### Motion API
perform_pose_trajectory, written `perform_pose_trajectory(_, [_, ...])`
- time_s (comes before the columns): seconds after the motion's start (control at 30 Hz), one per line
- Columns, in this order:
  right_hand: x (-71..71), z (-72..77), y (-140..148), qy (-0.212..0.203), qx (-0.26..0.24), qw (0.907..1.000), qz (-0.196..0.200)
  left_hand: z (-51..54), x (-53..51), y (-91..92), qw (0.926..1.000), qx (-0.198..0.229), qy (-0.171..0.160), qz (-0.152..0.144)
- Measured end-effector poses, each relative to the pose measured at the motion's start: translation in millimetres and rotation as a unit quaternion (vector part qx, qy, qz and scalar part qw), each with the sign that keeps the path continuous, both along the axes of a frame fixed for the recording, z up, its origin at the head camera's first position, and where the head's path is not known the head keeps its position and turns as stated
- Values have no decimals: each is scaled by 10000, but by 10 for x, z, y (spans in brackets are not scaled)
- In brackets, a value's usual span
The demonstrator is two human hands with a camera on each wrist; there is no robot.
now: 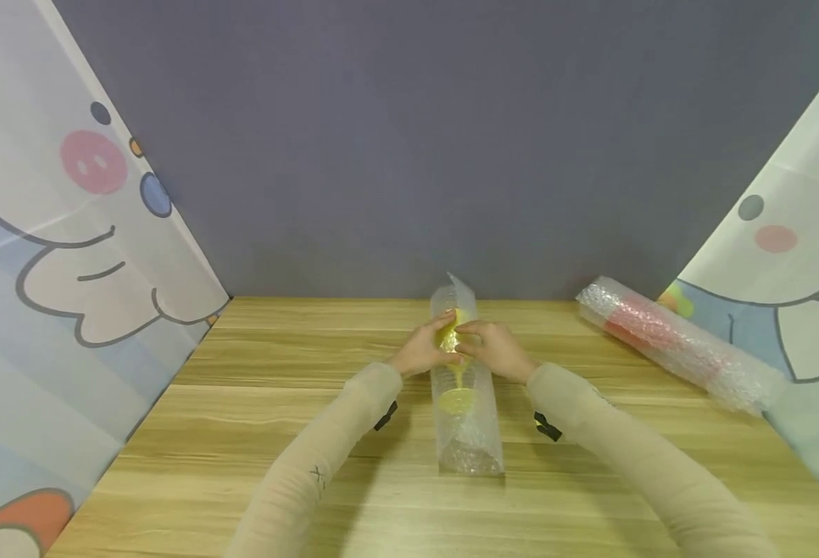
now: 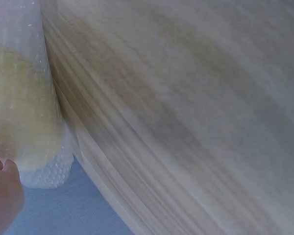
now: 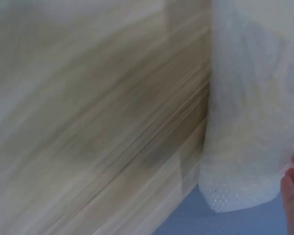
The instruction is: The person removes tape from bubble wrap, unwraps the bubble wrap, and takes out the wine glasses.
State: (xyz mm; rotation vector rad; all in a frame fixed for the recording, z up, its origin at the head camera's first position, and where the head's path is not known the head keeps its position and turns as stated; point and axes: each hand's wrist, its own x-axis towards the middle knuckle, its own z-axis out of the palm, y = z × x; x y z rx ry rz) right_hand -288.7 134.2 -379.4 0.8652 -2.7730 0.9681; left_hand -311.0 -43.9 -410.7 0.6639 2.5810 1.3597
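Head view: the left hand (image 1: 424, 348) and right hand (image 1: 500, 351) grip a bubble-wrapped bundle (image 1: 461, 384) on the table (image 1: 256, 403), fingers curled around its far half. It looks light, cushioned, slippery, perhaps fragile; both sides offer a gentle hold.

A booth-like workspace: cartoon-printed sheets (image 1: 67, 256) flank a wooden table (image 1: 297, 349).
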Motion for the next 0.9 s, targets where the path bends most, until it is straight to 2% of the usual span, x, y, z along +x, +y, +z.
perform_pose_trajectory(0.2, [-81,-81,-33,735,95,9967,340,5,17,14,10000,29,21,-88])
perform_pose_trajectory(0.37, [-130,-127,-44,1108,288,9914,640,1,10,15,10000,-28,51,-50])
perform_pose_trajectory(0.7, [-184,-152,34,1251,325,9896,636,4,4,36,9997,-104,138,-169])
perform_pose_trajectory(0.9, [-201,-169,61,1080,261,9913,707,-24,-21,0,9993,-173,191,-259])
